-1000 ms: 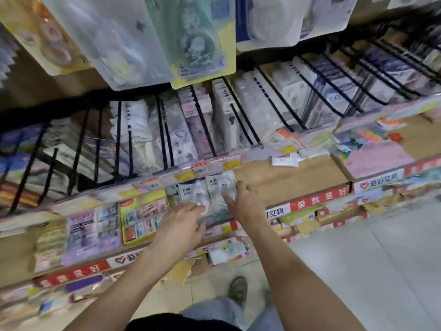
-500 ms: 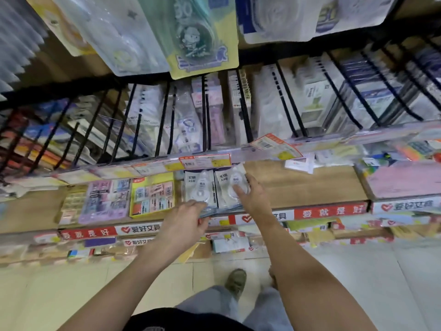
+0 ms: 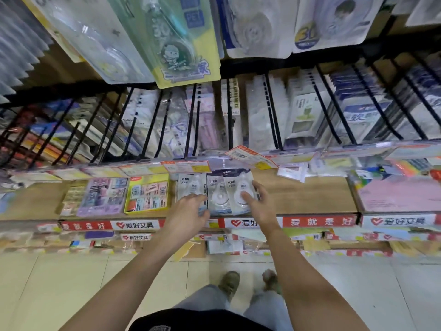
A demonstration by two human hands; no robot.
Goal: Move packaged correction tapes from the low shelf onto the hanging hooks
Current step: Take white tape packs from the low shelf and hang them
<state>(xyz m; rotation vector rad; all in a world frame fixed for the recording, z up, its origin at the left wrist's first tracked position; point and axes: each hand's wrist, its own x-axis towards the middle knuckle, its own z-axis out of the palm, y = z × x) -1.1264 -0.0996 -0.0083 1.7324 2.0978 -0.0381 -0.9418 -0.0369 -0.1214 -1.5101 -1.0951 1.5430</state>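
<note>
On the low wooden shelf (image 3: 298, 199), in the head view, a small stack of packaged correction tapes (image 3: 218, 193) lies flat, fanned so that three white-and-dark packs show side by side just below the price-tag rail (image 3: 186, 166). The left hand (image 3: 185, 215) rests on the near left corner of the stack, its fingers curled down over the edge of the leftmost pack; whether they pinch it or merely press on it cannot be told. The right hand (image 3: 259, 206) lies on the rightmost pack with its fingers spread apart, flat against the clear blister, not closed around anything. Left of the stack sit a yellow box (image 3: 148, 193) and a purple box (image 3: 102, 197) of small items. Above the rail, rows of black hanging hooks (image 3: 229, 115) slope toward the camera, most of them loaded with packs. The person's shoes (image 3: 229, 281) stand on the pale tiled floor (image 3: 71, 283) below.
</note>
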